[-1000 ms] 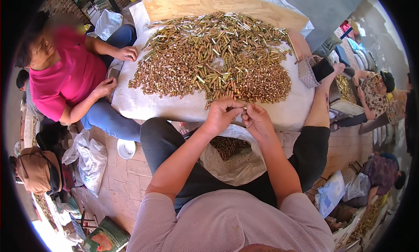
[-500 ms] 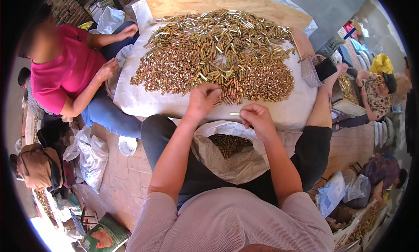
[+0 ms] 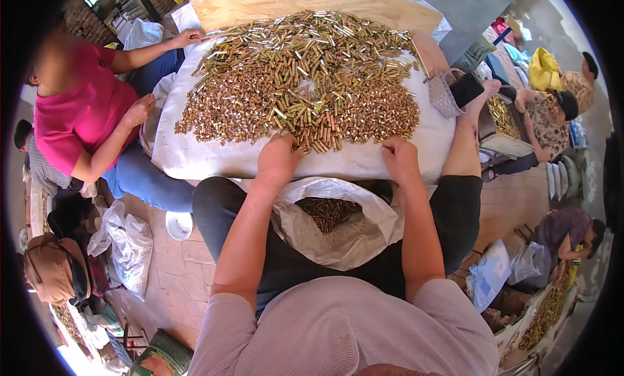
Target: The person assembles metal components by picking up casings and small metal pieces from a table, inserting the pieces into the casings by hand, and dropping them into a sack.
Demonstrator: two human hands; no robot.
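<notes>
A broad heap of small metal parts covers the white cloth-topped table (image 3: pixel 195 156). Slim brass-coloured metal tubes (image 3: pixel 305 64) lie at the back and down the middle; shorter copper-coloured metal pieces (image 3: pixel 227 109) form a pile to the left and another to the right. My left hand (image 3: pixel 279 158) is at the near edge of the left pile, its fingers curled together. At the front of the right pile, my right hand (image 3: pixel 400 156) has thumb and fingers pinched. Whatever either hand holds is too small to make out. Between my legs, an open white sack (image 3: pixel 305 236) contains dark tubes (image 3: pixel 328 213).
A wooden board (image 3: pixel 312 5) edges the table's far side. At the left, a person in a pink top (image 3: pixel 84 109) rests one hand by the heap. A woven basket (image 3: pixel 442 96) with a dark phone-like object (image 3: pixel 467 93) is at the right. A white bowl (image 3: pixel 179 226) sits on the floor.
My hands have moved apart, the left toward the left pile and the right to the right pile. The small piece at my right fingertips no longer shows. The neighbour's far hand has reached the table.
</notes>
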